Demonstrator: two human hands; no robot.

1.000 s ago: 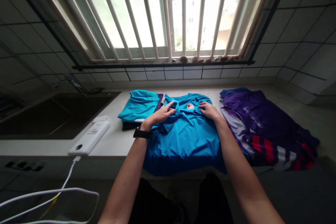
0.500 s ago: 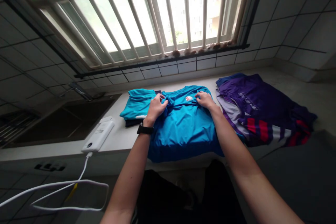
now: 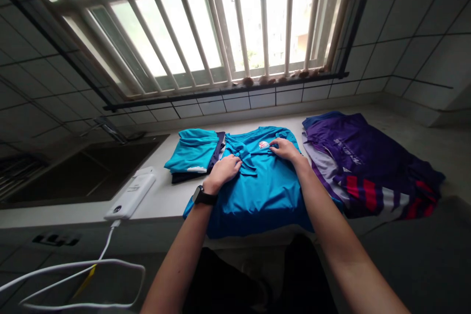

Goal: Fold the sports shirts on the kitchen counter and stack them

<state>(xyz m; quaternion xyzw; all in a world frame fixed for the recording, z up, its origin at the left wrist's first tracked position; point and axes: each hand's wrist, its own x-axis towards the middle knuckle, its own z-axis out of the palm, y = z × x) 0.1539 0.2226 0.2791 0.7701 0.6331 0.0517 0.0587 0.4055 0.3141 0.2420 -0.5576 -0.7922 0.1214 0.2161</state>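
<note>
Two flat, ungripping hands on the job: my left hand (image 3: 221, 172) and right hand (image 3: 286, 151) press the blue T-shirt (image 3: 261, 201), one sleeve (image 3: 245, 157) folded across, other side unfolded.

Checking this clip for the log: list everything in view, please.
bright blue T-shirt: one, blue, flat on counter under both hands
folded teal shirt stack: one, teal over navy, left of T-shirt
purple striped jersey pile: one, purple with red-white stripes, right of T-shirt
white power bank: one, white, on counter
white cable: one, white, from power bank
dark sink: one, dark, far left
barred window: one, pale, above counter
left hand: one, on T-shirt
right hand: one, on T-shirt
</note>
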